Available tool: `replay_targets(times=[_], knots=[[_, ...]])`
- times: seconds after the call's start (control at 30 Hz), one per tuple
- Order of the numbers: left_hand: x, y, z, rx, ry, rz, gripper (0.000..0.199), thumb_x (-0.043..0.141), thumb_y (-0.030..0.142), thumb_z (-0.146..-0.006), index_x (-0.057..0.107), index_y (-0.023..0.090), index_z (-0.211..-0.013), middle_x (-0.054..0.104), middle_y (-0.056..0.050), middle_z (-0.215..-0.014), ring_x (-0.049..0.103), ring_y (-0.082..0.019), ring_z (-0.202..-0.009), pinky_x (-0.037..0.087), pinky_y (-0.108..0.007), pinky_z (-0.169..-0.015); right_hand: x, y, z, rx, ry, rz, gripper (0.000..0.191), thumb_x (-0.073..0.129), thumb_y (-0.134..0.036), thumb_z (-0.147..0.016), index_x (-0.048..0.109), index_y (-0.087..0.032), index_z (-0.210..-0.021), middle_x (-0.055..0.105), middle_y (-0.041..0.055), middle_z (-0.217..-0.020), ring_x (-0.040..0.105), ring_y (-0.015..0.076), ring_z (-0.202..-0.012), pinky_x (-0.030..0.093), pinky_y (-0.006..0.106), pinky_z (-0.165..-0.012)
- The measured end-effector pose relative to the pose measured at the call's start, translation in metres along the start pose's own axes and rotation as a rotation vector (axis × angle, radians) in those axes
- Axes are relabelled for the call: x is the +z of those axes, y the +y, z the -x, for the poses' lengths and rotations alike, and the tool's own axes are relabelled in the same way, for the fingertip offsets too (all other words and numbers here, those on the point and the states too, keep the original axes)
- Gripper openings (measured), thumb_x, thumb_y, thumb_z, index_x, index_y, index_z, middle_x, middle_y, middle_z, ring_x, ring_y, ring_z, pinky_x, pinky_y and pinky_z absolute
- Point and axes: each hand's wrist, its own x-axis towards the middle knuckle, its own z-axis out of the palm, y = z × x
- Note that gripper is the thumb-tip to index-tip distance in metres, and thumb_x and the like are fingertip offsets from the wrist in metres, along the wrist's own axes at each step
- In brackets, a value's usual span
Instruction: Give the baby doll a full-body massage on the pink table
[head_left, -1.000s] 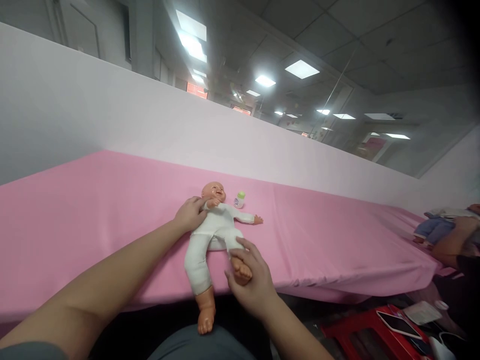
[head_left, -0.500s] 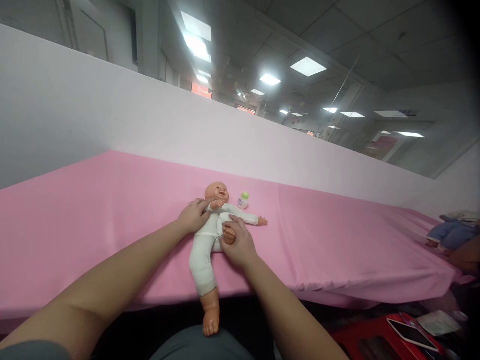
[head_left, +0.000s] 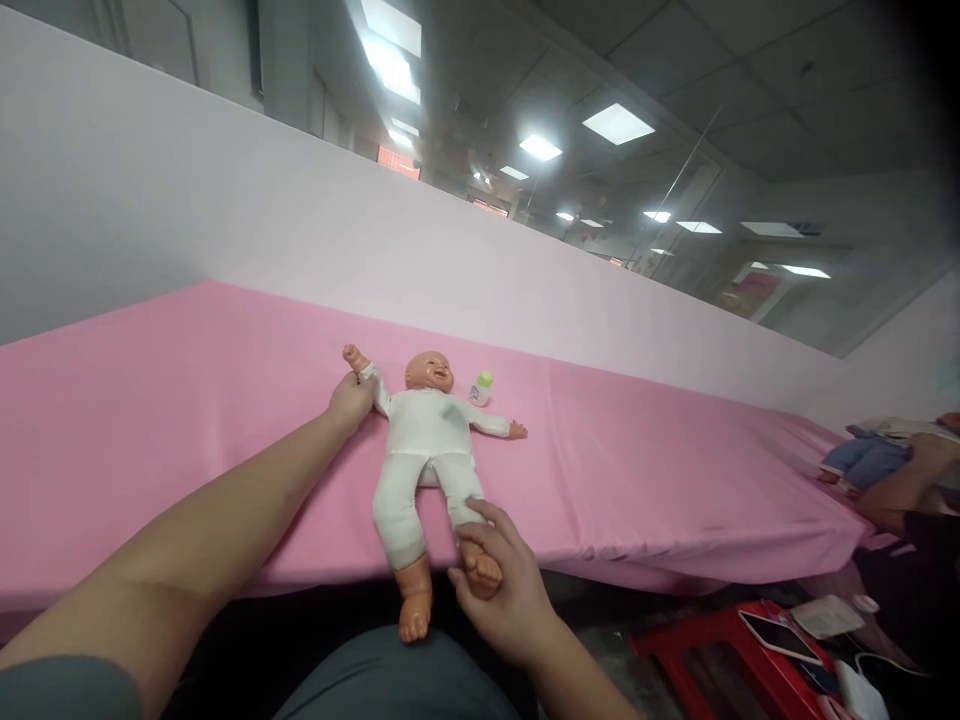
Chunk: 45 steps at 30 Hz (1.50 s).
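Holding baby doll's (head_left: 429, 430) arm and leg, hands (head_left: 352, 400) apart

L hand (head_left: 351, 402) w/ doll's arm (head_left: 381, 394) now swung out; leg (head_left: 459, 484) back down

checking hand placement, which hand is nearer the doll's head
Left. The left hand holds the doll's outstretched arm, just beside the head. The right hand is farther off, down around one foot.

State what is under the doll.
The pink cloth shows around the doll and between its legs. Whatever is directly beneath its torso cannot be seen; the body covers it.
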Motion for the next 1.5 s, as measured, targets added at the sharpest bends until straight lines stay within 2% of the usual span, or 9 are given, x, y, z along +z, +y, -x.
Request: replay_targets(times=[0.17, 0.33, 0.5, 0.67, 0.77, 0.97, 1.2, 1.37, 1.5], knots=[[-0.001, 0.005, 0.001, -0.074, 0.017, 0.021, 0.039, 0.059, 0.049, -0.091, 0.066, 0.018, -0.112, 0.075, -0.016, -0.094, 0.072, -0.035, -0.088, 0.057, -0.045, -0.073, 0.015, 0.004, 0.023, 0.043, -0.030, 0.027, 0.052, 0.072, -0.011, -0.074, 0.068, -0.030, -0.123, 0.060, 0.0105, -0.141, 0.068, 0.0288, -0.124, 0.059, 0.041, -0.104], [-0.003, 0.008, 0.005, -0.035, -0.006, -0.012, 0.034, 0.059, 0.046, -0.090, 0.065, 0.019, -0.111, 0.075, -0.013, -0.096, 0.072, -0.031, -0.086, 0.056, -0.040, -0.072, 0.016, 0.006, 0.018, 0.036, -0.022, -0.004, 0.050, 0.073, -0.012, -0.075, 0.068, -0.029, -0.123, 0.061, 0.0112, -0.137, 0.065, 0.0292, -0.127, 0.058, 0.042, -0.107], [-0.004, 0.021, 0.023, 0.244, -0.086, -0.270, 0.036, 0.057, 0.047, -0.092, 0.066, 0.021, -0.115, 0.075, -0.010, -0.102, 0.070, -0.029, -0.089, 0.054, -0.038, -0.078, 0.003, 0.000, -0.005, -0.026, 0.085, -0.029, 0.040, 0.072, -0.020, -0.084, 0.066, -0.027, -0.123, 0.055, 0.0141, -0.145, 0.064, 0.0293, -0.128, 0.056, 0.046, -0.108], [0.007, 0.031, 0.046, 0.622, -0.276, -0.500, 0.049, 0.052, 0.032, -0.094, 0.062, 0.024, -0.141, 0.067, -0.010, -0.138, 0.059, -0.030, -0.129, 0.046, -0.041, -0.109, -0.001, 0.001, -0.048, -0.055, 0.163, -0.018, 0.037, 0.074, -0.026, -0.085, 0.067, -0.026, -0.122, 0.053, 0.0147, -0.149, 0.061, 0.0307, -0.132, 0.054, 0.048, -0.111], [0.012, 0.028, 0.050, 0.694, -0.333, -0.619, 0.059, 0.049, 0.023, -0.093, 0.057, 0.029, -0.150, 0.059, -0.007, -0.150, 0.050, -0.029, -0.141, 0.038, -0.044, -0.119, 0.006, 0.010, -0.076, -0.057, 0.151, 0.020, 0.037, 0.073, -0.026, -0.084, 0.069, -0.025, -0.120, 0.055, 0.0133, -0.150, 0.057, 0.0313, -0.137, 0.053, 0.047, -0.113], [0.013, 0.022, 0.047, 0.635, -0.342, -0.667, 0.059, 0.049, 0.025, -0.093, 0.056, 0.033, -0.152, 0.060, -0.006, -0.149, 0.053, -0.029, -0.138, 0.040, -0.045, -0.117, 0.031, 0.034, -0.105, -0.018, 0.084, 0.096, 0.036, 0.071, -0.027, -0.083, 0.071, -0.025, -0.119, 0.054, 0.0100, -0.153, 0.055, 0.0314, -0.140, 0.050, 0.049, -0.115], [0.008, 0.025, 0.044, 0.586, -0.311, -0.521, 0.051, 0.058, 0.037, -0.092, 0.063, 0.030, -0.142, 0.070, -0.006, -0.133, 0.064, -0.028, -0.122, 0.049, -0.037, -0.104, 0.034, 0.038, -0.100, -0.032, 0.137, 0.057, 0.036, 0.073, -0.026, -0.082, 0.071, -0.024, -0.118, 0.056, 0.0118, -0.150, 0.057, 0.0316, -0.138, 0.052, 0.048, -0.113], [-0.001, 0.014, 0.020, 0.169, -0.138, -0.299, 0.038, 0.061, 0.048, -0.091, 0.069, 0.021, -0.116, 0.077, -0.010, -0.102, 0.073, -0.030, -0.094, 0.055, -0.038, -0.081, 0.014, 0.018, -0.073, -0.071, 0.168, 0.003, 0.037, 0.073, -0.023, -0.083, 0.069, -0.025, -0.119, 0.058, 0.0120, -0.146, 0.062, 0.0296, -0.131, 0.054, 0.046, -0.112], [-0.006, 0.003, -0.002, -0.109, -0.026, 0.023, 0.032, 0.065, 0.041, -0.088, 0.067, 0.018, -0.110, 0.077, -0.014, -0.104, 0.075, -0.031, -0.093, 0.058, -0.038, -0.076, 0.000, 0.005, -0.040, -0.068, 0.102, -0.016, 0.036, 0.072, -0.023, -0.086, 0.067, -0.025, -0.122, 0.054, 0.0133, -0.149, 0.061, 0.0297, -0.133, 0.053, 0.046, -0.113]])
